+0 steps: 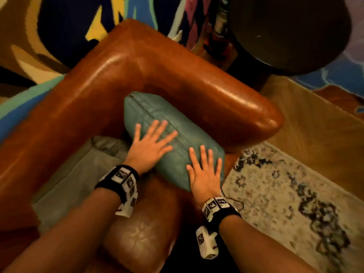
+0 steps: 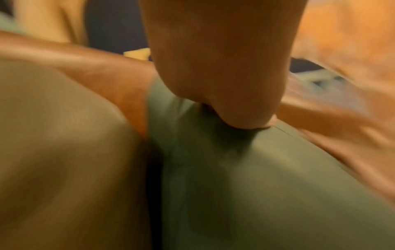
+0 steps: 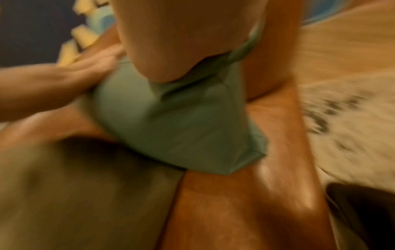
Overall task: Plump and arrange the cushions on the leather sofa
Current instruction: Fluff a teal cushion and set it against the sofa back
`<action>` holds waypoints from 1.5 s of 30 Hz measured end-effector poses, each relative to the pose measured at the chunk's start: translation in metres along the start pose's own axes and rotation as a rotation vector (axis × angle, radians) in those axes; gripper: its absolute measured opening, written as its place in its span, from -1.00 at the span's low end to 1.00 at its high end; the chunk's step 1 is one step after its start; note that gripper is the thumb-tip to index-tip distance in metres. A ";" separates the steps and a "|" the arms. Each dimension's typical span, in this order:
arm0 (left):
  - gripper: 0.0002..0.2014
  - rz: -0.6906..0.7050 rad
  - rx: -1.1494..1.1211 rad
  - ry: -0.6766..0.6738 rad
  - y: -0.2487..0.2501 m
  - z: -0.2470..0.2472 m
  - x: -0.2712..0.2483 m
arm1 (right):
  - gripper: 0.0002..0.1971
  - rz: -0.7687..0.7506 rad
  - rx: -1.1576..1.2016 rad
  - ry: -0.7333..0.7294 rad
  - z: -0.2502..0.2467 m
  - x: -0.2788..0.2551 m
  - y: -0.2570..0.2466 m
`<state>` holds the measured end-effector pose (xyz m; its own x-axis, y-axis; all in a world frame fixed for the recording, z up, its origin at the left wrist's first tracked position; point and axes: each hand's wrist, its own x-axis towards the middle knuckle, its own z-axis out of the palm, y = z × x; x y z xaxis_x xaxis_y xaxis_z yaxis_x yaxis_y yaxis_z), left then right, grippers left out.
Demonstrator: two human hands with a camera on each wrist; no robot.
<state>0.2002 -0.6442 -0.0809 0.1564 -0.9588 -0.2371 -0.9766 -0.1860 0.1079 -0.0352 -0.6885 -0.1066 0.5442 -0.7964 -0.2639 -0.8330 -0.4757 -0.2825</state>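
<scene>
A teal leather cushion [image 1: 157, 117] with a zip seam lies in the corner of the brown leather sofa [image 1: 122, 62], against the armrest [image 1: 236, 99]. My left hand [image 1: 151, 142] lies flat on its middle with fingers spread. Flat on the cushion's near end rests my right hand [image 1: 204, 170], fingers straight. In the left wrist view the heel of the left hand [image 2: 218, 67] presses into the teal cushion [image 2: 256, 186]. The right wrist view shows my right hand [image 3: 181, 42] denting the cushion [image 3: 181, 126]. A grey-green cushion [image 1: 74, 178] lies to the left on the seat.
A patterned cream rug [image 1: 295, 194] and wooden floor [image 1: 315, 123] lie to the right of the sofa. A dark round table [image 1: 291, 30] stands behind the armrest. A colourful rug or hanging [image 1: 59, 26] fills the far left.
</scene>
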 end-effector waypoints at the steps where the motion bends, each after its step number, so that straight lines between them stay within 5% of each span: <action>1: -0.43 -0.151 -0.067 -0.012 -0.013 -0.006 0.008 | -0.35 0.166 0.023 0.005 -0.003 -0.008 0.007; 3: -0.38 -0.350 -0.174 -0.140 -0.045 -0.017 0.023 | -0.16 0.530 0.240 -0.027 -0.001 -0.019 0.024; 5: -0.19 -0.405 -0.363 -0.089 -0.069 -0.026 0.037 | -0.03 0.799 0.850 0.021 -0.006 -0.029 0.033; 7: 0.04 -0.583 -0.690 0.112 -0.088 -0.034 0.054 | -0.47 0.920 1.435 0.126 -0.011 -0.035 0.030; 9: -0.11 -0.822 -1.183 0.249 -0.103 -0.042 0.068 | -0.89 0.944 1.643 0.174 -0.027 -0.034 0.024; 11: -0.66 -0.864 -1.545 0.252 -0.116 -0.053 0.076 | -0.91 0.862 1.650 0.217 -0.043 -0.027 0.023; 12: -0.78 -0.856 -1.614 0.241 -0.121 -0.059 0.075 | -0.84 0.819 1.646 0.255 -0.050 -0.024 0.026; 17: -0.48 -0.944 -1.732 0.241 -0.145 -0.042 0.056 | -0.48 0.799 1.463 0.291 -0.050 0.011 0.040; 19: -0.62 -1.004 -1.696 0.238 -0.143 -0.040 0.049 | -0.26 0.797 1.401 0.241 -0.024 0.023 0.044; 24: -0.75 -0.917 -1.629 0.128 -0.135 -0.059 0.055 | -0.63 0.818 1.568 0.258 -0.051 0.015 0.012; 26: -0.78 -0.921 -1.629 0.163 -0.142 -0.062 0.058 | -0.66 0.809 1.677 0.194 -0.052 0.007 0.017; 28: -0.60 -0.898 -1.722 0.181 -0.147 -0.060 0.062 | -0.65 0.834 1.707 0.123 -0.049 0.005 0.021; 34: -0.60 -0.854 -1.860 0.026 -0.155 -0.051 0.065 | -0.74 0.952 1.745 -0.035 -0.053 0.015 0.028; 37: -0.85 -0.868 -1.916 -0.017 -0.153 -0.053 0.061 | -0.79 0.980 1.598 -0.037 -0.054 0.015 0.032; 40: -0.87 -0.987 -1.808 0.154 -0.156 -0.070 0.049 | -0.73 0.981 1.135 0.124 -0.057 0.023 0.025; 42: -0.85 -0.960 -1.684 0.219 -0.165 -0.083 0.025 | -0.67 0.823 0.802 0.338 -0.076 0.028 0.003; 45: -0.85 -0.891 -1.320 0.316 -0.174 -0.079 -0.052 | -0.60 0.331 0.655 0.512 -0.105 0.029 -0.072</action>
<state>0.3741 -0.5788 -0.0112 0.7580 -0.4244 -0.4953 0.2084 -0.5620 0.8005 0.0301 -0.7164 0.0025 0.0444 -0.9987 -0.0250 -0.6303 -0.0085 -0.7763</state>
